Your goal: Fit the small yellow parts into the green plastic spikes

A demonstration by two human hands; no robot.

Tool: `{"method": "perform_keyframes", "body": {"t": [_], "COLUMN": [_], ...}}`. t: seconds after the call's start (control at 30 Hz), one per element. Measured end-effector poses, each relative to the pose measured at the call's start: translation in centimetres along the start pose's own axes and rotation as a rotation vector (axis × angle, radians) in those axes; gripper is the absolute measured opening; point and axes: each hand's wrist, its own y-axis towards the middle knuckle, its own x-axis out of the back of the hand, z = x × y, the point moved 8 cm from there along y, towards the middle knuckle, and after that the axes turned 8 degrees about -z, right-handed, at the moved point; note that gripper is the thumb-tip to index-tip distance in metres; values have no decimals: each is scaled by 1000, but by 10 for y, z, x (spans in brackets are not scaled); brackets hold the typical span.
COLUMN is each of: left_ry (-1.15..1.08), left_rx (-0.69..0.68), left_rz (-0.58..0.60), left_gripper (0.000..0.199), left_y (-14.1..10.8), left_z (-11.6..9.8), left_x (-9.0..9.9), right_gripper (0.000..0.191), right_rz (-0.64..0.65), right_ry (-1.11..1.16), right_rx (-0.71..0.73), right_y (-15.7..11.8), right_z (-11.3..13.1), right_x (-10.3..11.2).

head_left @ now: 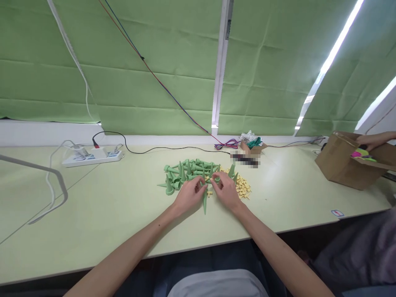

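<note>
Green cone-shaped pieces (183, 173) lie and stand in a pile in the middle of the table, with small yellow pieces (243, 187) heaped to their right. My left hand (191, 192) is at the pile's front edge, thumb and fingertips pinched together; what they hold is too small to name. Beside it my right hand (227, 190) pinches a small yellow piece (210, 180), close to the left fingertips. A green cone (204, 204) lies between the hands, pointing toward me, and a loose yellow piece (209, 193) rests beside it.
A white power strip (93, 156) with cables sits at the back left, near a grey metal bar (60, 181). Behind the piles is a small box (252, 147) with wrapping. At the right, another person's hand (379, 140) reaches into a cardboard box (343, 165).
</note>
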Motion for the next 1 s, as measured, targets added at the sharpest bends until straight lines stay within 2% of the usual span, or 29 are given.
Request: {"method": "perform_keyframes", "body": {"t": [0.27, 0.47, 0.63, 0.87, 1.0], "left_ry": [-157, -415, -555, -636, -640], "left_rx": [-3, 93, 212, 275, 283], "left_rz": [66, 138, 226, 232, 287], "left_gripper": [36, 36, 34, 31, 34], "left_y": [-3, -4, -6, -4, -8], "left_z": [-7, -7, 6, 10, 4], "left_x": [-4, -6, -17, -18, -21], "right_gripper": [20, 18, 19, 22, 21], "right_rz": [65, 69, 56, 35, 17], "right_ry": [75, 169, 214, 291, 306], "right_rx": [68, 92, 85, 103, 103], "right_y": [-6, -7, -6, -4, -4], "right_z": [12, 16, 17, 21, 22], "right_x": [-6, -6, -3, 0, 2]}}
